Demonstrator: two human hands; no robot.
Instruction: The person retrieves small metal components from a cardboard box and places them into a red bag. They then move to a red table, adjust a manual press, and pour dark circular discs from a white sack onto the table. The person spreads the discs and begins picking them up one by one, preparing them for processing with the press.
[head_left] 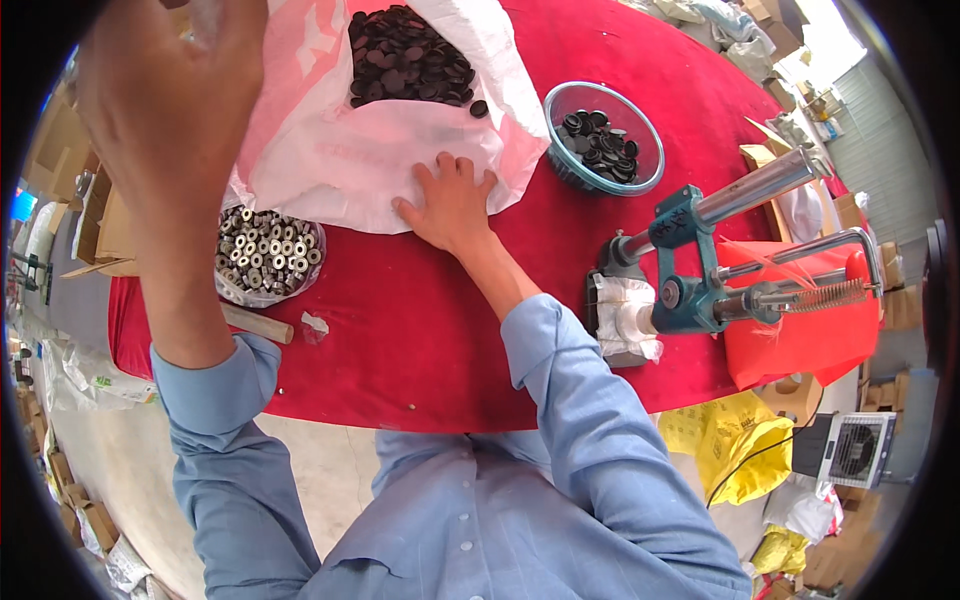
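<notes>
- Right hand [452,207] is open, spread on one white bag [350,155], not gripping; left hand [175,95] is up close, honestly can't tell its grip.
- Black discs [405,55] in its mouth, too many to count. Looks like bag-steadying; next move calls for not spilling.
- Around: one bowl [572,180], one tub [255,297], one press [690,265].

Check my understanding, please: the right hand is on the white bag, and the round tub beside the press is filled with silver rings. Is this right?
Not entirely: the round tub beside the press contains black discs, as the head view shows. The right hand is indeed on the white bag.
</notes>
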